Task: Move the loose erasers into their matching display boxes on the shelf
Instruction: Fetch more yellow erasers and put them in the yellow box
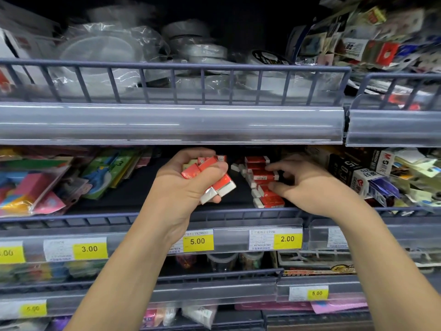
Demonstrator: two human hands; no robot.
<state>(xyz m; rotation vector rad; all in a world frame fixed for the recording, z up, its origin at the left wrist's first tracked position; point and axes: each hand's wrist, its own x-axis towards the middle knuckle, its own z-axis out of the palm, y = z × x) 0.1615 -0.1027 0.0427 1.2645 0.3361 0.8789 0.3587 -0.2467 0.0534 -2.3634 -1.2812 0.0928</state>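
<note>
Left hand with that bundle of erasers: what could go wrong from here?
1. The left hand grips several red-and-white erasers at once; the lowest ones stick out below the fingers, so one could slip from the grip onto the dark shelf floor.
2. The right hand fingers touch the stacked erasers on the shelf; a nudge could topple the uneven stack.
3. No display box edge is clearly visible around that stack, so matching could go wrong.

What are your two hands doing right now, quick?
Left hand: closed around a bunch of red-and-white erasers.
Right hand: fingers touching the erasers lying on the shelf; whether it grips one cannot be told.
</note>
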